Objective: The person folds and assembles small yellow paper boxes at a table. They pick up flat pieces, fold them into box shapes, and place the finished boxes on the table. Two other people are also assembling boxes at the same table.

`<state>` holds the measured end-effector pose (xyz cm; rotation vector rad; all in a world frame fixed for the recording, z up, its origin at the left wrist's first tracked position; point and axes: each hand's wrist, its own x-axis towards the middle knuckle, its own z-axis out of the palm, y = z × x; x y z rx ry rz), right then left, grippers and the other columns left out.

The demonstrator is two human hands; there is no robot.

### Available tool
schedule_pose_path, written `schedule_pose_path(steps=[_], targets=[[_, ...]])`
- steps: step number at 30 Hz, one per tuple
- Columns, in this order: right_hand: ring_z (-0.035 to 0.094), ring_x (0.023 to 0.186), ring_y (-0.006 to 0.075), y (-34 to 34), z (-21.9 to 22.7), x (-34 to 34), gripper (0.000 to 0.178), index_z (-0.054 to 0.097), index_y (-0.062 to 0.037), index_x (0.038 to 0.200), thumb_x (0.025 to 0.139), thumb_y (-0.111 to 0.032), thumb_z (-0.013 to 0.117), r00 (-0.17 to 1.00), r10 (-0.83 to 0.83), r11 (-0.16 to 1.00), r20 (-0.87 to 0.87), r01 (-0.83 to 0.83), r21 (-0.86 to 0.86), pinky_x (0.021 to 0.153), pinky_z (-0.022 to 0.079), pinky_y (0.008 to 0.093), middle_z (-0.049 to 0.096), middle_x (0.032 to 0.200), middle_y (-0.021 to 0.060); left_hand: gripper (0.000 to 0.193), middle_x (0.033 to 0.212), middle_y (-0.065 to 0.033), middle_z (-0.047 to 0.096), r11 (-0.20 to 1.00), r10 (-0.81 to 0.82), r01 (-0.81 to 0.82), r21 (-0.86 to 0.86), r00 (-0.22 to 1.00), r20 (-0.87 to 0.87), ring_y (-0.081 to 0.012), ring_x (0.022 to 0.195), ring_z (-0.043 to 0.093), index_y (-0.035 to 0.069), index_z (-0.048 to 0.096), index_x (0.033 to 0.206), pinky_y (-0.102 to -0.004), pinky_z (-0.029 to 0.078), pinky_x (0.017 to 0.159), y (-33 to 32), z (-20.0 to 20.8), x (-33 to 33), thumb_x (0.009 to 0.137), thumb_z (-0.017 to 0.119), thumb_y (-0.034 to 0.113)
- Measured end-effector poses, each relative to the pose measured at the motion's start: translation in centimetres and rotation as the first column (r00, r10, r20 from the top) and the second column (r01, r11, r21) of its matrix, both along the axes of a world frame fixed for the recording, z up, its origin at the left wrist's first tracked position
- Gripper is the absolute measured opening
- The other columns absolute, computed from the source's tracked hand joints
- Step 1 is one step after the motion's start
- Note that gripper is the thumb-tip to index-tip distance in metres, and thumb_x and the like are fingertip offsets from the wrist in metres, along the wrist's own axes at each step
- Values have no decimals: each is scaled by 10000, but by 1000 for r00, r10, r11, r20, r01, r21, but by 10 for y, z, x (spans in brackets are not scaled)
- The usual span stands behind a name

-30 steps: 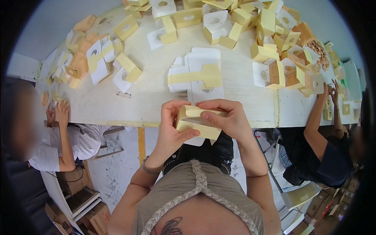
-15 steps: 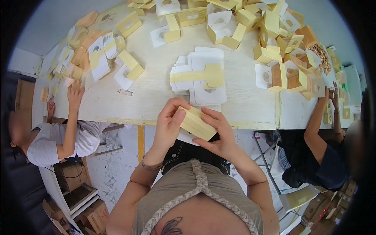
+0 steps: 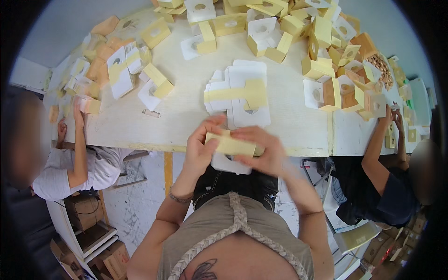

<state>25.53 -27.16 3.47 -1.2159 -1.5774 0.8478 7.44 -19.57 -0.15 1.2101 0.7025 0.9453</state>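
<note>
At the table's near edge I hold a small pale-yellow cardboard box (image 3: 229,143) between both hands. A white flap with a round cut-out hangs from its lower side. My left hand (image 3: 204,140) is closed round the left end, thumb on the near face. My right hand (image 3: 263,148) is at the right end, its fingers over the top and thumb below, somewhat blurred by motion. Just beyond my hands lies a stack of flat white-and-yellow box blanks (image 3: 240,93).
Folded yellow boxes (image 3: 322,32) crowd the table's far side and right. Flat blanks (image 3: 120,72) and more boxes lie at the left. A co-worker's arm (image 3: 78,140) reaches in at left, another's arm (image 3: 374,149) at right. Small brown pieces (image 3: 380,70) are heaped far right.
The box in my hands has turned closer to level and its white flap shows more. My right hand has shifted slightly right. The left co-worker's hand has moved to a box.
</note>
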Motion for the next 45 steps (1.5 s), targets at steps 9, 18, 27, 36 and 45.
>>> schedule_pose_path(steps=[9,18,27,36,45], targets=[[573,1020,303,112,-38,78,946,233,13,1375,710,-421,747,726,-410,767,552,602,-222,855,462,381,562,1138,220,413,1386,-94,378,957,280,-277,-88,960,19,-211,1260,375,49,392,1312,-400,332,1030,25,7,-12,931,491,175],[579,765,85,50,-12,81,197,637,28,992,842,-100,643,919,-368,831,-139,258,-494,740,467,226,651,824,31,451,1324,-122,448,992,129,-129,15,990,-47,-207,1236,408,-2,363,1346,-338,350,1011,27,11,18,938,476,153],[490,1096,161,25,-3,27,535,370,15,1281,829,-111,626,648,-433,897,-627,241,-370,954,383,294,523,1191,110,671,1442,-142,307,840,-448,515,170,836,-316,-229,1345,263,0,135,1442,-323,205,1076,-20,69,31,924,494,230],[348,1302,278,-11,7,8,587,148,52,1423,978,-238,398,939,-305,950,-161,311,10,1055,262,328,279,1447,218,917,1506,-120,108,972,-229,234,-22,966,122,-233,1358,211,23,15,1456,-342,163,1102,-10,48,23,843,655,259],[483,1125,250,-7,-17,-18,344,605,-42,1101,819,-227,672,877,-429,897,-217,442,13,960,369,352,453,1280,175,427,1291,-87,402,984,-131,134,-119,991,35,-154,1177,392,45,408,1275,-289,324,987,-11,33,23,884,565,112]])
